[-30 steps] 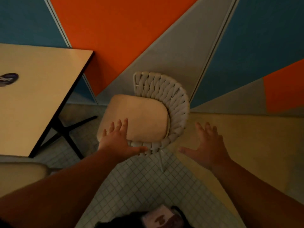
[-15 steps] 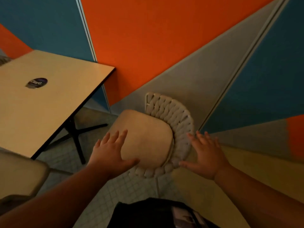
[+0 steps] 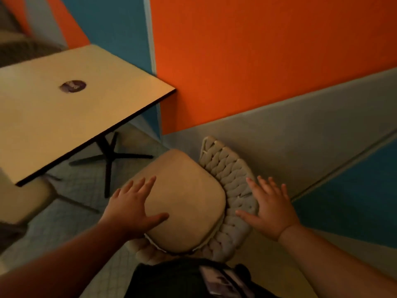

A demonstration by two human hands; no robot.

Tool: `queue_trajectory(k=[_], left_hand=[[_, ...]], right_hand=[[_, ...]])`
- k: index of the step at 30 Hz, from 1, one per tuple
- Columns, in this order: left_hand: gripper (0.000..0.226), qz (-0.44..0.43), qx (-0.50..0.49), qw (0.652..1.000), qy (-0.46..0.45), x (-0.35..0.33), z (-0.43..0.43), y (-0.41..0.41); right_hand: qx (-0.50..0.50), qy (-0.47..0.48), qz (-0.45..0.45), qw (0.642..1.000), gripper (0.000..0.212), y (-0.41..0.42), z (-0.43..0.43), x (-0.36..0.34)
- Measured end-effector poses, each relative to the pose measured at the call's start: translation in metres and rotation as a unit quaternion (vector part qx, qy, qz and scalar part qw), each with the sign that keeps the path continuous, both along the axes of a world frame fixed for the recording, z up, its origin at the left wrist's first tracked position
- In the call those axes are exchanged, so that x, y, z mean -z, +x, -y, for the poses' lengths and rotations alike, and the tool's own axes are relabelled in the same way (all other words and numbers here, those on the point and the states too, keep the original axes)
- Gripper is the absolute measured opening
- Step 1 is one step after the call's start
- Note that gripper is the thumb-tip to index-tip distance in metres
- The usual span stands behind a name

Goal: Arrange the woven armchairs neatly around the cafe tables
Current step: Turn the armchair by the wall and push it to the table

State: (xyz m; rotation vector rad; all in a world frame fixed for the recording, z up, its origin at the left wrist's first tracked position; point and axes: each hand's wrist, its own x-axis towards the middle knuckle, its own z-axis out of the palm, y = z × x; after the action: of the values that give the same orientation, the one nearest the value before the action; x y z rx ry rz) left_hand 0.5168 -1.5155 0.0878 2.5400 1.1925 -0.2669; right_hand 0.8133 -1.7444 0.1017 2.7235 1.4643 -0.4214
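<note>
Against the foot of a wall painted in orange, blue and grey wedges, a woven armchair (image 3: 227,190) is standing on pale small-square floor tile (image 3: 71,214), just right of a cafe table (image 3: 64,117) and clear of its edge. The chair's curved back and arm are showing as thick, soft-looking braided cord in off-white, wrapping round the right and near sides of a smooth, rounded-square beige seat cushion (image 3: 184,203). The woven back is lying along the wall side, so the open front of the seat is pointing left toward the table's black cross-shaped base (image 3: 109,158); the weave's long curve is running from the upper middle down toward the viewer. The left hand (image 3: 133,208) is lying flat with fingers spread over the cushion's left edge, the thumb stretching across the seat, gripping nothing. The right hand (image 3: 270,211) is likewise splayed wide, palm down, over the outer rim of the braided back, the thumb reaching onto the weave; whether the palm is actually touching is hard to tell. The tabletop is looking like a thin, flat tan slab with a dark edge band, and a round dark sticker (image 3: 73,86) is sitting near its middle. Another beige cushioned seat (image 3: 23,198) is showing partly under the table's near corner at the left
</note>
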Motion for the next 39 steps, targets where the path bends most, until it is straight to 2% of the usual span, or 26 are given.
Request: queue_trajectory(k=[4,9,17,21,26,32,39], left_hand=[[0.116,0.024,-0.144,0.989,-0.001,0.004,0.047,0.027],[0.117,0.054,-0.262,0.964,0.012,-0.011,0.111,0.056],[0.119,0.074,-0.338,0.938,0.012,-0.016,0.172,0.061],[0.116,0.094,-0.369,0.925,0.013,0.001,0.209,0.065],[0.123,0.076,-0.41,0.909,0.006,0.02,0.245,0.066],[0.124,0.071,-0.498,0.864,-0.002,0.044,0.237,0.09],[0.11,0.09,-0.579,0.81,-0.017,0.078,0.234,0.14]], right_hand=[[-0.102,-0.014,0.007,0.995,0.116,0.068,-0.021,0.003],[-0.187,-0.024,0.009,0.982,0.118,0.123,-0.028,-0.002],[-0.234,-0.007,-0.002,0.972,0.121,0.138,-0.028,-0.001],[-0.229,-0.005,0.0,0.973,0.121,0.146,-0.017,0.008],[-0.236,-0.015,-0.025,0.971,0.122,0.157,-0.021,0.033],[-0.287,-0.049,-0.024,0.956,0.124,0.191,-0.075,0.067],[-0.307,-0.067,-0.059,0.948,0.11,0.222,-0.114,0.096]])
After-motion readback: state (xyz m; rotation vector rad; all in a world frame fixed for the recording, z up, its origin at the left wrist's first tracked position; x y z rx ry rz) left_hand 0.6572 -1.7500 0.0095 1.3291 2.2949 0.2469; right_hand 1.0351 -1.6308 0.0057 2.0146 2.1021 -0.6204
